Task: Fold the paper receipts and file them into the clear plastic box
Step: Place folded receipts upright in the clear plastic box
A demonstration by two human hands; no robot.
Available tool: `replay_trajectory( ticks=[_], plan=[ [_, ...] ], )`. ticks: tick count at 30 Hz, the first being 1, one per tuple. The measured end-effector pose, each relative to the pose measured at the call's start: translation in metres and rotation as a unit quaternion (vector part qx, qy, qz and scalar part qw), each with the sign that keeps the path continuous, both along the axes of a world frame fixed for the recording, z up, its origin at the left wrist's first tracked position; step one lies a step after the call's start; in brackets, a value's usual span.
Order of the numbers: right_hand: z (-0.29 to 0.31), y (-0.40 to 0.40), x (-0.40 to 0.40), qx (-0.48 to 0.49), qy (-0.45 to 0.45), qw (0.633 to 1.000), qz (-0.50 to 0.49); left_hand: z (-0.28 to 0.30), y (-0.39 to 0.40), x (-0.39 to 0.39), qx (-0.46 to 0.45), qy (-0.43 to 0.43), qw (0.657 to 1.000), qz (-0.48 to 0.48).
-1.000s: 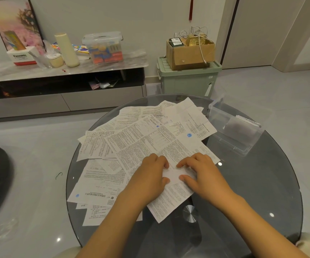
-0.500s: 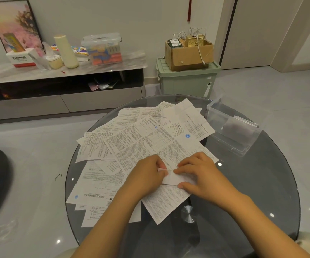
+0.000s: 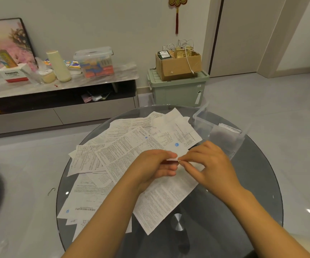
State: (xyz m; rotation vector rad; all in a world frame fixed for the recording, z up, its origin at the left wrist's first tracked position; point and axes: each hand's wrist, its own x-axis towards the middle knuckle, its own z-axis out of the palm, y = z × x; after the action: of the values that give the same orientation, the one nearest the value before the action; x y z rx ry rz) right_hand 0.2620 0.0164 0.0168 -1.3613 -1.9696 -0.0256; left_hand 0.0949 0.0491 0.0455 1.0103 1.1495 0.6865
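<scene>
Folded receipt (image 3: 172, 158) now off the pile, pinched between both hands.

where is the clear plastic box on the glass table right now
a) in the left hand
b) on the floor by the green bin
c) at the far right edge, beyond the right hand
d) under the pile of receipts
c: the clear plastic box sits at the far right of the glass table, beyond the right hand, with folded papers already inside.

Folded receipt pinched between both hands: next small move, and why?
Probably carry the folded receipt right and slip it into the clear plastic box. The left hand and right hand both pinch it, already small, above the loose receipts; the box stands open beside them.
</scene>
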Motion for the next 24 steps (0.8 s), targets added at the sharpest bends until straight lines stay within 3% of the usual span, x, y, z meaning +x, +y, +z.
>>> replay_trajectory(
  ticks=[12, 16, 18, 20, 22, 24],
  plan=[
    [0.049, 0.032, 0.076, -0.073, 0.001, 0.982, -0.172, 0.033, 0.045, 0.093, 0.047, -0.022, 0.998, -0.040],
    [0.062, 0.052, 0.106, -0.068, 0.026, 0.966, -0.246, 0.032, 0.063, 0.125, 0.163, 0.045, 0.985, -0.038],
    [0.066, 0.062, 0.119, -0.069, 0.041, 0.959, -0.272, 0.023, 0.076, 0.139, 0.290, 0.153, 0.943, -0.063],
    [0.066, 0.073, 0.129, -0.086, 0.041, 0.952, -0.289, 0.014, 0.087, 0.151, 0.393, 0.277, 0.867, -0.132],
    [0.062, 0.085, 0.134, -0.109, 0.027, 0.947, -0.302, 0.007, 0.097, 0.159, 0.459, 0.366, 0.786, -0.193],
    [0.056, 0.095, 0.135, -0.128, -0.002, 0.942, -0.309, 0.002, 0.104, 0.164, 0.495, 0.404, 0.734, -0.230]
  ],
)
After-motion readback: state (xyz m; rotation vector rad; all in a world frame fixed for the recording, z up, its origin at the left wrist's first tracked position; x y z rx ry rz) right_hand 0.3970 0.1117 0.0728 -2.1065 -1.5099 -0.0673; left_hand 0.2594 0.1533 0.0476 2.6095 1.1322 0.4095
